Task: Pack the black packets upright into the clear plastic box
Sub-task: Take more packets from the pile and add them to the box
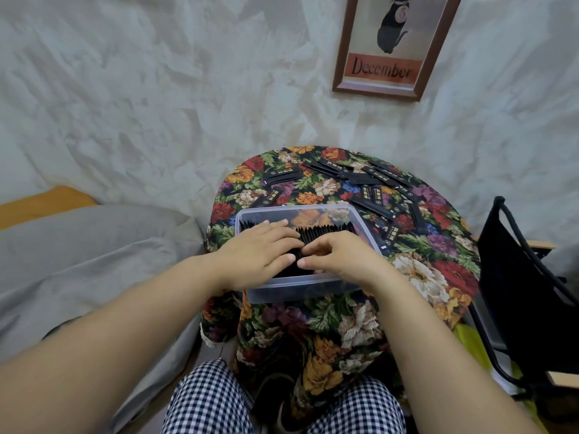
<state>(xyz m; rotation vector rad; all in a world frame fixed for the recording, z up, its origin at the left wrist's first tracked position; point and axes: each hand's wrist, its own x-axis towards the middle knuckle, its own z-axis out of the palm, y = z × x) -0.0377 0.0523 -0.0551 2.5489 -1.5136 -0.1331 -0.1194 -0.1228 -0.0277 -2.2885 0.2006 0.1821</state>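
A clear plastic box (300, 288) sits at the near edge of a small round table covered with a flowered cloth (416, 270). Inside it stands a row of black packets (326, 233), upright with their serrated tops showing. My left hand (260, 249) lies flat on the left part of the row with straight fingers. My right hand (338, 255) is over the middle of the row, fingers curled down among the packet tops; what they pinch is hidden. Several loose black packets (372, 195) lie flat on the cloth behind and to the right of the box.
A grey cushion (94, 255) lies to the left of the table. A black folding chair (526, 277) stands at the right. A framed "December" picture (391, 45) hangs on the textured wall. My checked trousers (213, 402) are below the table edge.
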